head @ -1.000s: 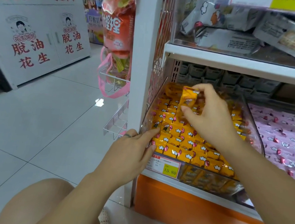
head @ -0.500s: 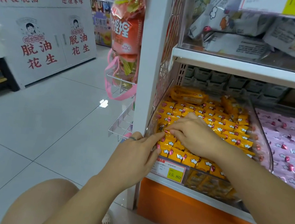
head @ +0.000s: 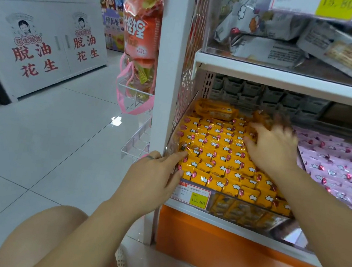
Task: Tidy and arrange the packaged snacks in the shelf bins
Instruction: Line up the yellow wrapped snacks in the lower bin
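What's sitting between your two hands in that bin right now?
In the head view, only rows of small yellow snack packets fill the stretch between the left hand, nearer the front, and the right hand, further back.

Left grip (head: 150,181) flat and extended, right grip (head: 273,150) spread palm down, blurred

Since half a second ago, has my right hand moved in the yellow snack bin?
Yes. The right hand went back and to the right, away from the price tag at the front.
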{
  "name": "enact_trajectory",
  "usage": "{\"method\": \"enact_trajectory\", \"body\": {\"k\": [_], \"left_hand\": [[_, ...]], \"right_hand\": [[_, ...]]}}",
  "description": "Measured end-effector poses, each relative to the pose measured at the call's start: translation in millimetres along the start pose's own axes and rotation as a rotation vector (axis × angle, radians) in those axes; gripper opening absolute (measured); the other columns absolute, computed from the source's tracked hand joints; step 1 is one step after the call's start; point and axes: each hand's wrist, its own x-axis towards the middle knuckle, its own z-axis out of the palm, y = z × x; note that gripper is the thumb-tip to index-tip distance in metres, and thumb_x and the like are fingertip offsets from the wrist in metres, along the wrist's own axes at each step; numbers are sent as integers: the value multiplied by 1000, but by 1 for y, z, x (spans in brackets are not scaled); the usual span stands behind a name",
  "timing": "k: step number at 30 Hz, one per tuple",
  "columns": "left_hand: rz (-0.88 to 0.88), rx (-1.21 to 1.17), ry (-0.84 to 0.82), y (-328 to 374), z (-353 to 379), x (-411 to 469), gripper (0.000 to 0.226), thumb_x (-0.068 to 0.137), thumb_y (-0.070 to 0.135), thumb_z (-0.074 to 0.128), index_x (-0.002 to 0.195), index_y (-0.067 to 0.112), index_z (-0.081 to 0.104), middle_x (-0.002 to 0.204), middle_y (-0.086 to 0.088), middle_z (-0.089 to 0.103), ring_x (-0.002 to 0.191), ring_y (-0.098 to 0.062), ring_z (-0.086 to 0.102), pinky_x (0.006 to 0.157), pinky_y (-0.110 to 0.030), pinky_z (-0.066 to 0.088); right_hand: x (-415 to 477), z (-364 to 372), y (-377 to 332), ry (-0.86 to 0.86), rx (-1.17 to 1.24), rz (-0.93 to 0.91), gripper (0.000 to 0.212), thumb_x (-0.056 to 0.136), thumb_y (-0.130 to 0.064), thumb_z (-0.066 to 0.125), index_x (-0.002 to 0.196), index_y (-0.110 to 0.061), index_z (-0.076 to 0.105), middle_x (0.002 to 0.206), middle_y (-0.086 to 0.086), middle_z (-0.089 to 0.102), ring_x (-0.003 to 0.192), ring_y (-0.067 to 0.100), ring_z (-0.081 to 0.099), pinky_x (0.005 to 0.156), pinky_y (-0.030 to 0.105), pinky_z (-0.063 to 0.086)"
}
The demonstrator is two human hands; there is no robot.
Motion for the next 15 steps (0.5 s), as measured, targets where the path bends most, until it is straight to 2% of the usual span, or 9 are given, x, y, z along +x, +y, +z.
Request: {"method": "enact_trajectory", "body": {"k": [2,4,10,12,14,15], "left_hand": [[-1,4,0,1,0,0,48,100,41,33,148,39,23,116,3,60,106,-15,51,79,-25,42],[-9,27,-9,2,-1,1,49,100,41,32,148,40,22,117,3,59,106,-14,51,81,-25,43],[1,61,14,3,-4,-2,48,100,42,34,147,41,24,114,4,60,102,-13,53,77,-24,44],[67,104,60,1,-5,0,44,98,38,46,141,36,40,97,4,66,86,-14,60,64,-23,46],[138,178,125,-2,-3,1,38,84,35,60,122,29,63,72,8,68,61,-12,61,46,-20,43],[158,216,163,-4,-1,2,37,79,38,61,114,28,68,68,9,68,55,-12,60,42,-20,42]], "right_hand": [[3,6,3,-55,-74,23,46,95,-48,43,137,-28,45,144,21,35,134,40,30,112,49,20],[4,8,2,-56,-125,22,47,96,-49,40,133,-23,50,135,21,44,128,38,36,110,47,21],[6,2,0,-80,-147,93,48,97,-51,34,121,-19,62,131,16,46,124,37,31,104,42,22],[5,2,-1,-50,-124,97,45,97,-48,37,119,-18,63,129,17,46,123,37,32,105,44,22],[6,2,-1,-40,-65,95,40,98,-42,39,119,-17,63,125,17,48,121,35,38,106,45,20],[5,2,-1,-33,-22,91,36,99,-37,40,119,-17,63,122,16,48,119,34,41,107,46,18]]}}
